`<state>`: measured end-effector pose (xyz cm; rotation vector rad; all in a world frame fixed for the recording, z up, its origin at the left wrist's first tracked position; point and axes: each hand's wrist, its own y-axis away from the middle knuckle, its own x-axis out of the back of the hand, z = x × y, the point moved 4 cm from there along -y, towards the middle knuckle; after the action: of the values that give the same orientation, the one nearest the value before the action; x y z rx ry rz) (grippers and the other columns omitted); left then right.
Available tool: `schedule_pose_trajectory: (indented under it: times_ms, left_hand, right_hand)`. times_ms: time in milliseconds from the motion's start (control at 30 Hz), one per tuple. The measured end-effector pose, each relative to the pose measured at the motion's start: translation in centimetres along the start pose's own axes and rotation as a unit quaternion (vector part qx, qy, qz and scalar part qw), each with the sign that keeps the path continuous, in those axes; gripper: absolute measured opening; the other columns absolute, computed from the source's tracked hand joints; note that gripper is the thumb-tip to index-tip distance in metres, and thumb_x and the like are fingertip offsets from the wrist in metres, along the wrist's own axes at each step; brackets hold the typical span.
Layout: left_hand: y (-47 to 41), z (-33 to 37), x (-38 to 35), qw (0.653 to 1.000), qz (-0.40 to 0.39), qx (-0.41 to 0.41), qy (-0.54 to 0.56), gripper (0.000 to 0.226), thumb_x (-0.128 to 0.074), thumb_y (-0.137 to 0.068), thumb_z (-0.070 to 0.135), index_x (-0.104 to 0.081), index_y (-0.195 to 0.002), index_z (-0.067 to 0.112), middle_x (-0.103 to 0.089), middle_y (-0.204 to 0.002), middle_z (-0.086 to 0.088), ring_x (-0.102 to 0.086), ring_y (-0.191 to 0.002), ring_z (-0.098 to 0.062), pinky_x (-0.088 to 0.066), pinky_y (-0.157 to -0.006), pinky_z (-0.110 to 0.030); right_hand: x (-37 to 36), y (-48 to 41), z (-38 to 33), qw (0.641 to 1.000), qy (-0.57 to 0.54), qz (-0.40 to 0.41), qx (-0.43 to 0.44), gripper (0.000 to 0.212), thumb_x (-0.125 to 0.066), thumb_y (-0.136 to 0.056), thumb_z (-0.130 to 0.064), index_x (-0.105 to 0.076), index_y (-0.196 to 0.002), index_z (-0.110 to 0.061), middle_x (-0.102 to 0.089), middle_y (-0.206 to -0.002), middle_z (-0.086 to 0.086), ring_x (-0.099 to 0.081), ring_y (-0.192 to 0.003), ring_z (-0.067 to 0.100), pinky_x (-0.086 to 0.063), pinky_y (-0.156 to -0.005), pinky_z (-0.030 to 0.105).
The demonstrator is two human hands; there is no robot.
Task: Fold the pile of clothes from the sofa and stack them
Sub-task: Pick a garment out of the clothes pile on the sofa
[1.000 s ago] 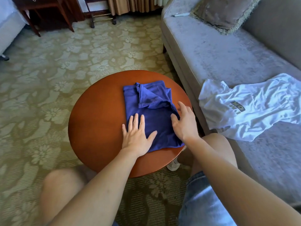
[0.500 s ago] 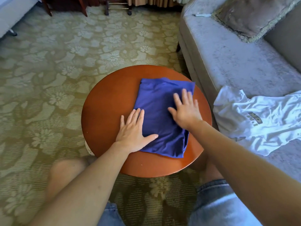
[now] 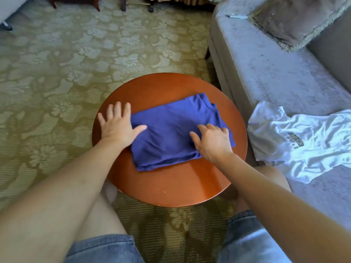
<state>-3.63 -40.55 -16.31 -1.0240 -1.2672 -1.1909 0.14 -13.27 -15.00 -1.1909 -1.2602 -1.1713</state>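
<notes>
A folded blue garment (image 3: 171, 130) lies on the round wooden table (image 3: 171, 183) in front of me. My left hand (image 3: 118, 126) lies flat with spread fingers at the garment's left edge, mostly on the table, its thumb on the cloth. My right hand (image 3: 212, 139) rests on the garment's right part with fingers slightly bent, pressing it down. An unfolded white T-shirt with a dark print (image 3: 303, 141) lies spread on the grey sofa (image 3: 266, 73) to the right.
A fringed cushion (image 3: 296, 18) sits at the sofa's far end, with a small pen-like object (image 3: 236, 16) beside it. Floral green carpet (image 3: 76, 63) surrounds the table. Furniture legs (image 3: 123, 2) stand at the far edge. My knees flank the table's near side.
The blue garment has turned on the table and now lies crosswise. My left hand slid off to its left edge; my right hand moved to its right part.
</notes>
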Motion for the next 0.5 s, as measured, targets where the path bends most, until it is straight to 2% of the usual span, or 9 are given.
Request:
schedule_pose_trajectory:
  times_ms: [33, 100, 167, 233, 300, 367, 433, 500]
  left_hand:
    - [0.0, -0.6, 0.4, 0.999, 0.003, 0.036, 0.011, 0.093, -0.045, -0.087, 0.07, -0.007, -0.155, 0.02, -0.006, -0.162, -0.01, -0.005, -0.148, -0.032, -0.01, -0.117, -0.057]
    - [0.6, -0.5, 0.7, 0.996, -0.007, 0.078, 0.051, 0.086, -0.048, -0.092, 0.058, -0.004, -0.155, 0.02, -0.004, -0.162, -0.012, -0.007, -0.147, -0.034, -0.016, -0.116, -0.055]
    - [1.9, 0.4, 0.4, 0.987, -0.026, 0.114, 0.113, 0.083, -0.046, -0.093, 0.058, -0.004, -0.155, 0.022, -0.005, -0.162, -0.011, -0.01, -0.146, -0.034, -0.019, -0.116, -0.052]
    - [3.3, 1.6, -0.5, 0.977, -0.047, 0.142, 0.154, 0.084, -0.041, -0.092, 0.064, -0.005, -0.155, 0.023, -0.006, -0.161, -0.012, -0.009, -0.147, -0.033, -0.015, -0.117, -0.052]
    - [4.8, 2.6, -1.6, 0.978, -0.049, 0.14, 0.146, 0.086, -0.037, -0.09, 0.069, -0.005, -0.155, 0.023, -0.004, -0.162, -0.013, -0.003, -0.148, -0.031, -0.006, -0.118, -0.053]
    - [6.0, 3.1, -2.4, 0.984, -0.03, 0.121, 0.127, 0.084, -0.032, -0.091, 0.07, -0.005, -0.155, 0.023, -0.002, -0.162, -0.014, 0.002, -0.149, -0.029, 0.0, -0.118, -0.052]
    - [6.6, 3.0, -2.8, 0.987, -0.007, 0.109, 0.119, 0.081, -0.029, -0.091, 0.069, -0.007, -0.155, 0.024, -0.003, -0.162, -0.014, 0.003, -0.149, -0.029, 0.001, -0.119, -0.052]
    - [6.7, 3.0, -2.8, 0.987, 0.008, 0.104, 0.119, 0.082, -0.029, -0.09, 0.07, -0.009, -0.155, 0.024, -0.007, -0.162, -0.014, 0.0, -0.149, -0.029, 0.0, -0.119, -0.052]
  right_hand:
    - [0.1, 0.1, 0.2, 1.0, -0.016, 0.005, -0.018, 0.043, -0.04, -0.098, -0.05, -0.059, -0.112, -0.015, -0.059, -0.111, 0.008, -0.053, -0.11, 0.032, -0.033, -0.095, 0.044]
    - [-0.5, 0.4, 1.1, 0.997, -0.051, -0.004, -0.064, 0.048, -0.044, -0.096, -0.048, -0.05, -0.13, -0.016, -0.049, -0.131, 0.01, -0.042, -0.123, 0.032, -0.033, -0.1, 0.046]
    - [-1.5, 1.0, 1.6, 0.99, -0.099, -0.03, -0.099, 0.057, -0.041, -0.097, -0.05, -0.037, -0.143, -0.017, -0.032, -0.148, 0.01, -0.028, -0.136, 0.032, -0.028, -0.108, 0.049]
    - [-2.6, 1.8, 1.4, 0.983, -0.138, -0.031, -0.118, 0.06, -0.037, -0.099, -0.05, -0.029, -0.148, -0.018, -0.017, -0.158, 0.009, -0.016, -0.143, 0.032, -0.02, -0.114, 0.051]
    - [-2.7, 2.5, 1.2, 0.973, -0.181, -0.003, -0.146, 0.064, -0.041, -0.098, -0.046, -0.023, -0.152, -0.016, -0.008, -0.16, 0.012, -0.014, -0.145, 0.034, -0.018, -0.116, 0.051]
    - [-2.1, 2.7, 1.5, 0.959, -0.218, 0.007, -0.182, 0.072, -0.049, -0.096, -0.042, -0.016, -0.153, -0.015, -0.01, -0.159, 0.015, -0.019, -0.143, 0.036, -0.021, -0.114, 0.049]
    - [-1.5, 2.2, 2.3, 0.941, -0.261, -0.01, -0.214, 0.078, -0.054, -0.092, -0.038, -0.011, -0.154, -0.017, -0.024, -0.154, 0.014, -0.027, -0.138, 0.037, -0.027, -0.11, 0.049]
    - [-1.0, 1.0, 3.4, 0.908, -0.336, -0.036, -0.245, 0.084, -0.057, -0.088, -0.033, -0.007, -0.154, -0.021, -0.034, -0.147, 0.015, -0.036, -0.132, 0.038, -0.034, -0.107, 0.051]
